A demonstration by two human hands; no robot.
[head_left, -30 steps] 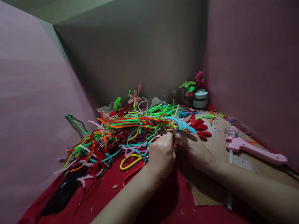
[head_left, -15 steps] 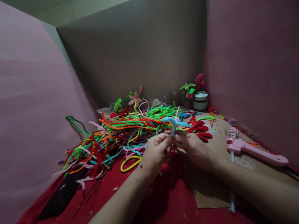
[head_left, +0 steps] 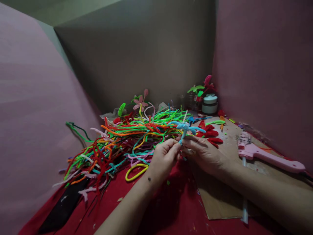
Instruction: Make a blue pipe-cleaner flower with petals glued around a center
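Observation:
A light blue pipe-cleaner flower [head_left: 185, 128], its petals spread sideways, stands up between my two hands over the front of the heap. My left hand [head_left: 166, 155] pinches its short stem between thumb and forefinger. From the other side my right hand [head_left: 201, 151] closes its fingers on the same stem, just under the petals. The fingertips partly hide the lower stem. Right behind the flower lies the pile of many-coloured pipe cleaners [head_left: 137, 130]. Red fuzzy petals [head_left: 207, 133] rest just beyond my right hand.
A pink hot glue gun [head_left: 269, 156] with a clear glue stick lies on a cardboard sheet [head_left: 220, 199] at the right. Behind are a lidded jar [head_left: 209, 103] and a pink flower [head_left: 140, 103]. A black flat item [head_left: 63, 204] sits on the red cloth [head_left: 168, 209] at left.
The blue flower has turned in my fingers, so its petals now spread more level. My right hand has shifted slightly on the stem; the view has moved a little.

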